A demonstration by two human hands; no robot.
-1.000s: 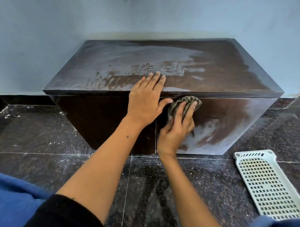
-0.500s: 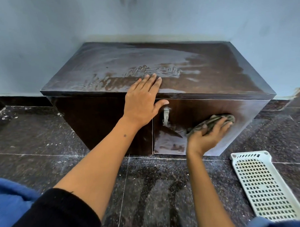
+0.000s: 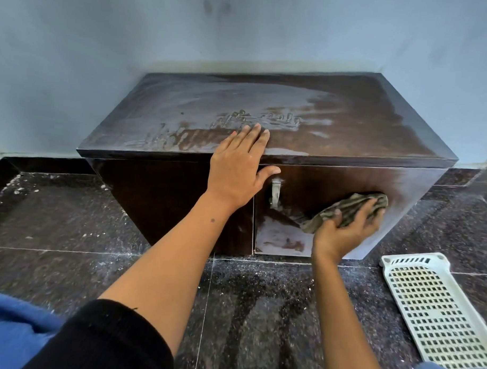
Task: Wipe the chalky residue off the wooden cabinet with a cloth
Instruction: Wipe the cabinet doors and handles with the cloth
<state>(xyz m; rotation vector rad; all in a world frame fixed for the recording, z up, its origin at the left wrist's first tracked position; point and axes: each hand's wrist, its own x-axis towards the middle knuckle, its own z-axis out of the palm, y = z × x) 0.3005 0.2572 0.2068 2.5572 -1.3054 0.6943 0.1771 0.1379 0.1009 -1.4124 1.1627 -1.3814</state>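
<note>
Cabinet (image 3: 335, 118) top: illegible scrawl in residue (image 3: 255, 120); right hand (image 3: 345, 232) presses cloth (image 3: 349, 210).

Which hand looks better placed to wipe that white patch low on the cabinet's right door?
The right hand. It already grips the cloth against that door, just above the patch. The left hand rests flat on the cabinet top, holding nothing.

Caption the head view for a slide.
Right hand presses a cloth against the chalky right door of a wooden cabinet; left hand rests on its top.
</note>
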